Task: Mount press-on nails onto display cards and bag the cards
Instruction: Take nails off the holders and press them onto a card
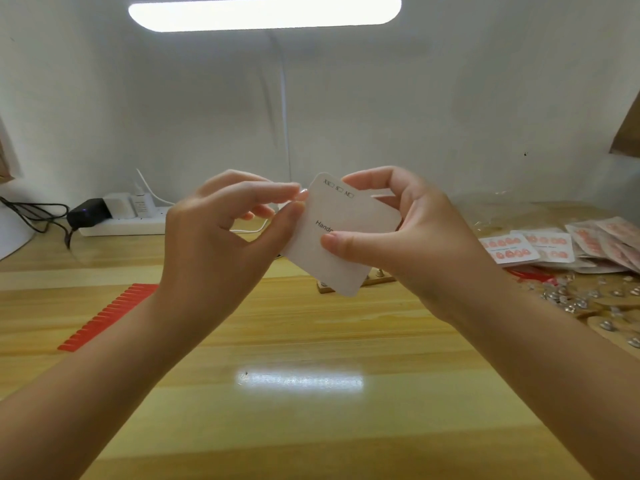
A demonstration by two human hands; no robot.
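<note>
The display card [341,233] is held above the worktop [311,341]. Right hand [391,230] pinches its edge; left hand [221,230] pinches the opposite corner. Keep the card level, grip light, avoid bending.

A bright overhead lamp [265,12] glares on the table [301,380]; edges bend, slightly soft.

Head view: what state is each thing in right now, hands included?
Display card: held up above the table, tilted, no nails showing on this side.
Left hand: pinches the card's left edge.
Right hand: grips the card's right side.
Red nail strip: lying flat, untouched.
Bagged cards: piled at right.
Lamp: on.
</note>
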